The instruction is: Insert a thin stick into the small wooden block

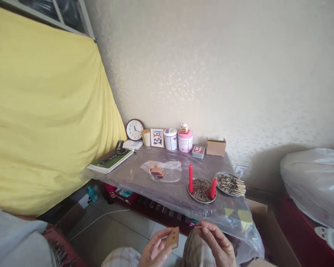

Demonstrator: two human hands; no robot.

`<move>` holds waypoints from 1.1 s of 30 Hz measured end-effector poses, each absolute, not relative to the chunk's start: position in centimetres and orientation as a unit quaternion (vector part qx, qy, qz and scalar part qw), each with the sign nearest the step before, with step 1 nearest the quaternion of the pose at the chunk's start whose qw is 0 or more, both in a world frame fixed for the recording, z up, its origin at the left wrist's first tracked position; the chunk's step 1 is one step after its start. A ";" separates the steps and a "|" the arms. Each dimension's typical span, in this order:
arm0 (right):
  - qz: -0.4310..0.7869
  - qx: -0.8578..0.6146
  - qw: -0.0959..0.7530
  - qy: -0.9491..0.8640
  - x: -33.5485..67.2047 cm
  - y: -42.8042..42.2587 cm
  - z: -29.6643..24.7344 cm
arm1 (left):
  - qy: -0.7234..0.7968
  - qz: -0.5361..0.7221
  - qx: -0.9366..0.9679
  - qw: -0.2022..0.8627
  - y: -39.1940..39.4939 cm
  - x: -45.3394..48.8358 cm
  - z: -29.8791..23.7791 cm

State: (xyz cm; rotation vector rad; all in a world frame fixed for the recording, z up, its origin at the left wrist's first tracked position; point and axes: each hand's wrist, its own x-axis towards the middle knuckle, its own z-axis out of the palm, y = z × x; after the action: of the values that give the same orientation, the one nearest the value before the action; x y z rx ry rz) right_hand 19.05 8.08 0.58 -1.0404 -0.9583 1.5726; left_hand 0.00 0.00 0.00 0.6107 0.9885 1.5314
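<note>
While fingers pinch it, matchbox stands tilted

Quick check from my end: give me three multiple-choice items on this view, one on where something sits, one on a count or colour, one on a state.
1. Where is the wall clock?
A. Leaning on the wall at the back left of the table
B. Inside the cardboard box
C. On the floor

2. How many red candles stand by the round tray?
A. One
B. Two
C. Four

3. What is the left hand doing?
A. Lying flat on the table
B. Holding a small matchbox
C. Gripping a candle

Answers:
1 A, the clock stands next to the panda picture.
2 B, one candle stands at the tray's left edge and one at its right.
3 B, the fingers pinch the matchbox, while the right hand holds a thin stick.
</note>
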 end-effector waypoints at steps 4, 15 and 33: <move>0.623 -0.421 0.530 -0.392 18.7 8.3 1.6 | 0.425 0.649 0.264 0.573 0.1 -0.1 0.5; 0.382 -0.312 0.610 -0.620 17.1 7.4 4.8 | 0.413 0.646 0.312 0.561 0.4 0.4 3.5; 0.164 -0.291 0.534 -0.777 16.3 7.0 4.3 | 0.412 0.672 0.292 0.541 1.3 1.8 5.4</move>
State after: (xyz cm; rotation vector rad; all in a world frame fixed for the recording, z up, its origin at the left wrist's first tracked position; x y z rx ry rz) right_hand 16.33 6.99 4.28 -0.6936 -1.8519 0.3915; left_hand 1.78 1.33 5.41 0.6938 0.9800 1.5970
